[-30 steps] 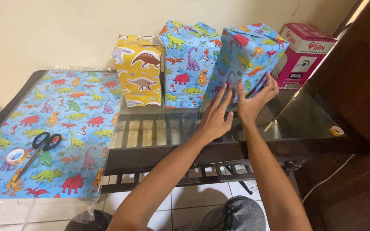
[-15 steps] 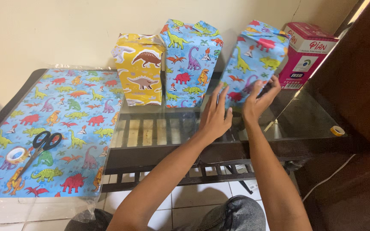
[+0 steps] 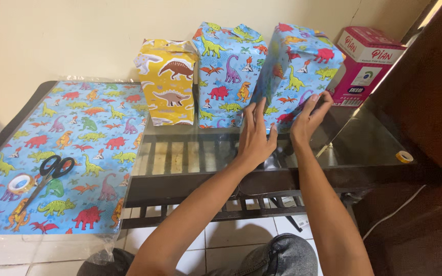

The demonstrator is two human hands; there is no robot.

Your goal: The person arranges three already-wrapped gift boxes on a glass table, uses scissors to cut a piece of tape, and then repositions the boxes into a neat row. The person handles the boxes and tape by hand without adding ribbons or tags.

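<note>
While both flat-fingered hands, left hand [image 3: 256, 134] and right hand [image 3: 308, 120], press the blue dinosaur-wrapped box [image 3: 296, 71] upright on the glass table [image 3: 369, 138], even pressure should keep it square beside its blue twin [image 3: 226, 71].

Glass table [image 3: 364, 145] with wrapped boxes [image 3: 228, 76]
</note>
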